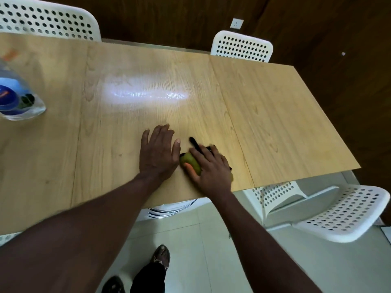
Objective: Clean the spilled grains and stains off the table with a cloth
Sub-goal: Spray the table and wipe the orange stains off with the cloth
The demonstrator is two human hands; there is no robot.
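A light wooden table [275,115] fills the view. My right hand [211,168] presses a bunched yellow-green cloth [190,161] with black edging onto the table near its front edge, fingers spread over it. My left hand [158,151] lies flat on the wood just left of the cloth, fingers straight, its thumb almost touching the cloth. No grains or stains show clearly on the blurred surface.
A clear plastic bag [17,98] holding a blue item sits at the table's left edge. White perforated chairs stand at the far left [46,20], far side [243,47] and near right [338,214]. My feet [160,256] are on the tiled floor below.
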